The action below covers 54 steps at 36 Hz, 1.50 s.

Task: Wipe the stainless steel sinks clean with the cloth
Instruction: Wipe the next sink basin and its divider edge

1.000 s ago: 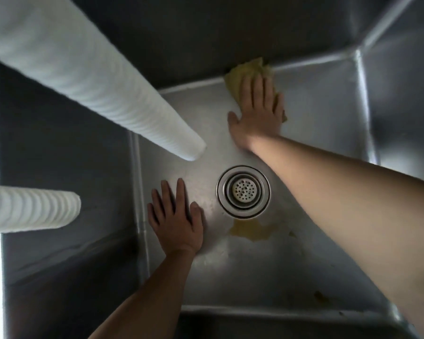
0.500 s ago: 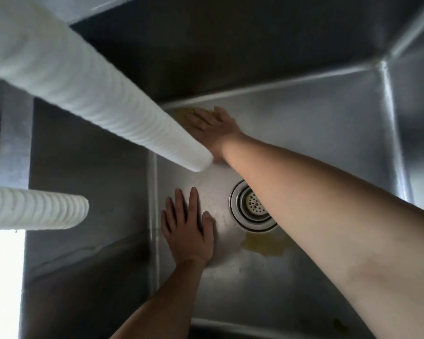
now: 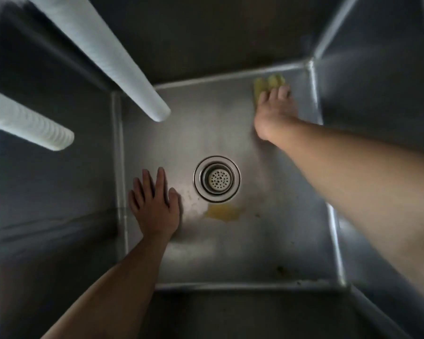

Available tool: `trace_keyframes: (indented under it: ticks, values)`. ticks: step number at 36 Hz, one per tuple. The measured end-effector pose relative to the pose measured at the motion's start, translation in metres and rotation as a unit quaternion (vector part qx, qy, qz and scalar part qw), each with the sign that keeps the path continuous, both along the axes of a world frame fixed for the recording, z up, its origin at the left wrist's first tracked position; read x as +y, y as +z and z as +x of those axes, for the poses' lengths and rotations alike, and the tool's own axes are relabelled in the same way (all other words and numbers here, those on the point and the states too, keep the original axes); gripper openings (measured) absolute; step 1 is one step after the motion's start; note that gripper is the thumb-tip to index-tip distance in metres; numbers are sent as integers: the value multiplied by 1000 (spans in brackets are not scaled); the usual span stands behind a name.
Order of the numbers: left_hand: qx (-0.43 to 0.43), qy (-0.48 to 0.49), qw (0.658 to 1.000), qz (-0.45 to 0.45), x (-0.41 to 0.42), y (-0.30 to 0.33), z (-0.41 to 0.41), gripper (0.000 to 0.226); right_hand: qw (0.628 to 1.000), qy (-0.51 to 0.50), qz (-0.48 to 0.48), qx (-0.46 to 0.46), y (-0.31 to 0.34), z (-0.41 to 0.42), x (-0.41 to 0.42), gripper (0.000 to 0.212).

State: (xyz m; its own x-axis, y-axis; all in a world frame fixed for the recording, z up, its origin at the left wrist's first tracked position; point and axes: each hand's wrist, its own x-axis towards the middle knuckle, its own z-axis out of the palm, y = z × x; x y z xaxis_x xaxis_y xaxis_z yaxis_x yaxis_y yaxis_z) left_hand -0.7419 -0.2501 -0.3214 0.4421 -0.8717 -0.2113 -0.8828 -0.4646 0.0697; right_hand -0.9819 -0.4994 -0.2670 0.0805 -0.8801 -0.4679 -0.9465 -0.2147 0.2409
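Both hands are down inside the sink. The right hand lies flat on the yellow cloth with its fingers fairly straight, pressing it onto the sink floor. It does not seem to be curled round it, though the picture is a bit blurry there. The cloth is in the far right corner of the floor, just beside the back wall and close to the right wall. The left hand is open too. It rests flat on the floor near the left wall, fingers spread, holding nothing. It looks like it props the person up.

The step in hand seems to be wiping the sink floor, and the far corner is getting its turn. Much is left to do. A yellow stain sits just below the drain, small specks lie beside it, and a dark spot sits near the front edge. The next move likely calls for sliding the cloth toward the person, round the drain and over the stain, pressing hard.

Two white ribbed pipes hang over the left part of the sink. They hide some of the far left corner and could bump an arm reaching there. The left hand also covers floor that needs a wipe, so it would have to shift.
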Motion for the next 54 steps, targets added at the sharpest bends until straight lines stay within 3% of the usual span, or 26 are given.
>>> trace_keyframes:
  ticks: [4, 9, 13, 15, 17, 19, 21, 23, 27, 30, 33, 36, 40, 44, 48, 51, 54]
  values:
    - [17, -1, 999, 32, -2, 11, -2, 62, 999, -27, -7, -18, -8, -56, 55, 43]
    - [56, 20, 995, 78, -9, 30, -7, 61, 999, -33, 33, -11, 0, -79, 145, 52]
    - [114, 39, 992, 44, -11, 59, -17, 88, 989, -122, 80, -27, 15, -70, 209, 44]
    - [136, 49, 989, 16, -9, 75, -28, 94, 965, -213, 146, -47, 22, -63, 234, 45]
    - [150, 70, 986, 16, -8, 89, -40, 93, 925, -273, 256, -65, 30, -58, 251, 63]
    - [164, 74, 983, 39, -7, 100, -52, 91, 893, -260, 360, -76, 43, -54, 257, 83]
    - [195, 65, 977, 55, -5, 110, -64, 86, 895, -201, 387, -95, 61, -54, 254, 71]
    - [259, 45, 962, 70, -4, 120, -79, 75, 902, -193, 364, -129, 80, -62, 244, 55]
    - [403, -36, 900, 162, -2, 144, -126, 33, 888, -247, 258, -290, 144, -100, 228, 51]
    - [376, -167, 875, 253, 10, 158, -164, 38, 869, -245, 178, -391, 195, -123, 243, 49]
    - [318, -292, 845, 317, 23, 165, -194, 42, 881, -197, 114, -415, 228, -137, 276, 48]
    - [254, -394, 815, 341, 31, 159, -212, 46, 897, -164, 44, -408, 241, -144, 316, 42]
    - [189, -468, 804, 313, 35, 139, -219, 42, 906, -169, 10, -388, 238, -138, 353, 36]
    - [236, -489, 773, 328, 50, 110, -222, 36, 934, -182, 41, -305, 230, -113, 372, 44]
    - [265, -456, 782, 333, 61, 80, -213, 45, 928, -233, -58, -287, 221, -68, 378, 38]
    - [303, -489, 769, 279, 58, 72, -201, 42, 946, -241, -78, -202, 209, -41, 374, 39]
    - [250, -623, 700, 243, 48, 64, -179, 44, 951, -267, -67, -139, 203, -29, 370, 47]
